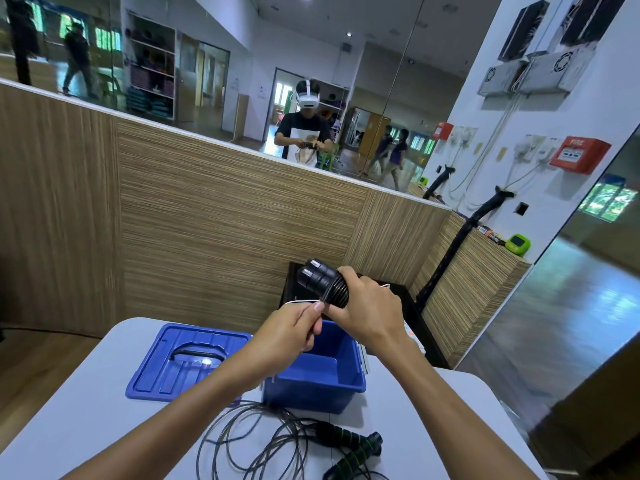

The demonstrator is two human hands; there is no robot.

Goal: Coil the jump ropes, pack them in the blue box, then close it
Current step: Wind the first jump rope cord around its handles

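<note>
At the bottom of the frame, nearest the camera, a loose jump rope (273, 441) sprawls on the white table (86, 420), its thin dark cord in slack loops and its two black handles with green bands (353, 445) lying at lower right of centre. Above it, in the middle of the frame, the blue box (318, 382) stands open and looks empty inside, as far as its interior shows. Just left of it the blue lid (187, 362) lies flat on the table, touching or nearly touching the box. Both forearms reach up from the lower edge. The right hand (367, 313) is clenched around a pair of black handles (320, 278) held side by side above the box, with cord already wound around them in tight turns. The left hand (294, 327) pinches the free end of that cord (320, 301) between thumb and fingers, just beside the wound bundle.
</note>
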